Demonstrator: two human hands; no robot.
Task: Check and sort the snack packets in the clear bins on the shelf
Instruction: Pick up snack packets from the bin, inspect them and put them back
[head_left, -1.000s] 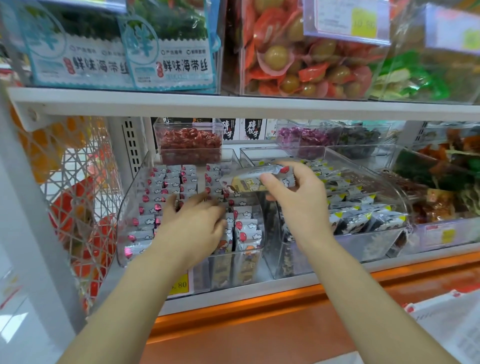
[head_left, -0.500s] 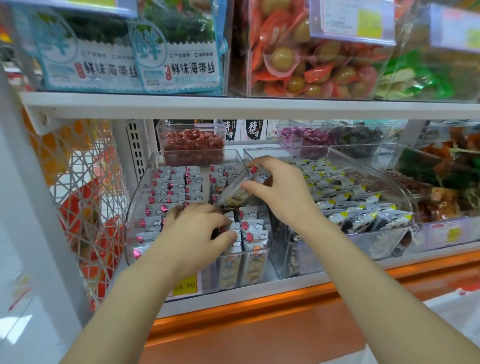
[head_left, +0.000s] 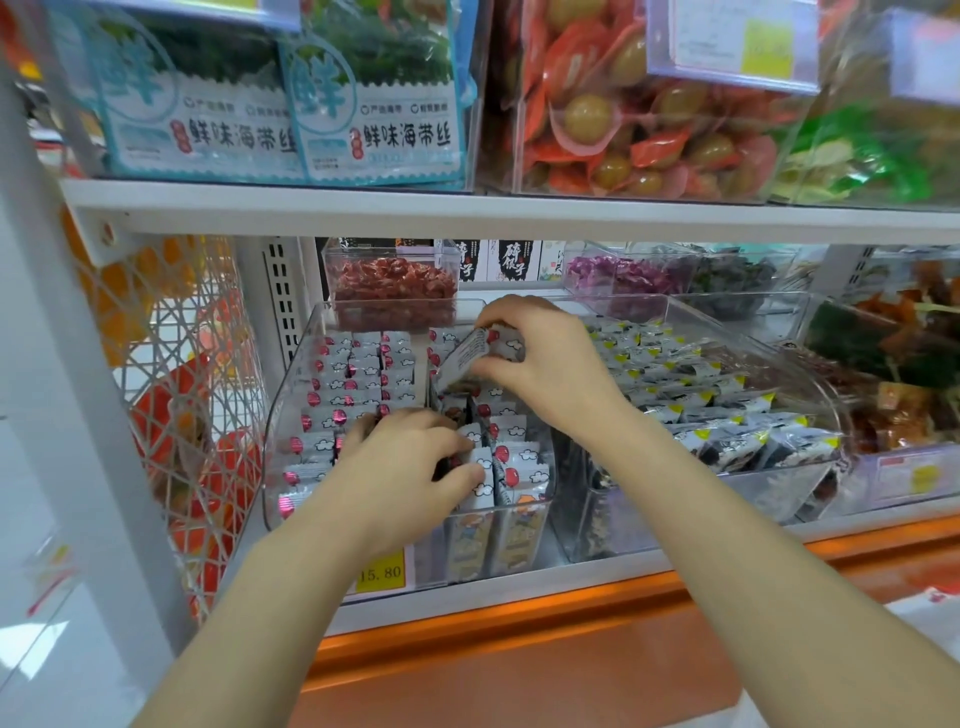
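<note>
While it tilts, packet (head_left: 469, 355) white, red-spotted

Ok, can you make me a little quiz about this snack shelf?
1. True or false: the right hand holds a snack packet over the clear bin.
2. What number is on the yellow price tag? A) 15.80 B) 3.50 C) 99.00
3. Fill in: the neighbouring bin's packets have ____ corners.

Key: 1 true; 2 A; 3 yellow.
</note>
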